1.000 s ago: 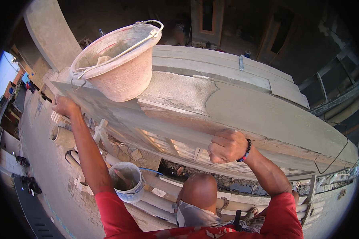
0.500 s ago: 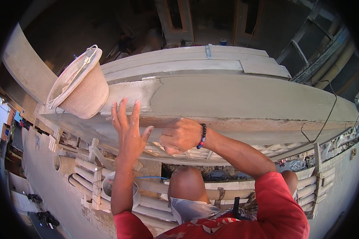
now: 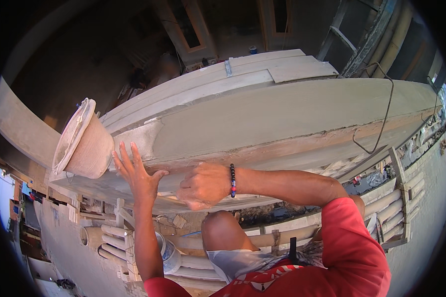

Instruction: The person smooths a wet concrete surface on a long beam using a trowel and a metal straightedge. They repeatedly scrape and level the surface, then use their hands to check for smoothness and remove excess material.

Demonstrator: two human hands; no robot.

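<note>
Seen from above, a person in a red shirt works at a long, curved ledge (image 3: 282, 114) running across the middle of the view. Most of its top is smooth grey plaster; toward the left lies a paler, rougher patch (image 3: 141, 138).

The left hand (image 3: 139, 180) is wide open, fingers spread, gripping nothing, at the ledge's front edge beside the rough patch; whether it touches the ledge, I cannot tell. The right hand (image 3: 205, 187), a beaded bracelet (image 3: 233, 180) at its wrist, is curled into a fist just right of it, in front of the edge — whether anything is inside, I cannot tell.

A pale, plaster-crusted bucket (image 3: 91, 153) takes up the ledge's left end, tilted in the view, just beside the left fingertips. At the right, a bent wire (image 3: 387, 114) crosses the top and hangs past the front edge. Long boards (image 3: 193, 86) lie along the back, with a dim interior beyond.

Below the hands are the person's bare knee (image 3: 225, 232) and a platform of bamboo poles (image 3: 198, 262). A second bucket (image 3: 171, 255) stands there — partly hidden by the left forearm — near a round pipe (image 3: 90, 236). Paved ground (image 3: 64, 242) spreads at lower left.
</note>
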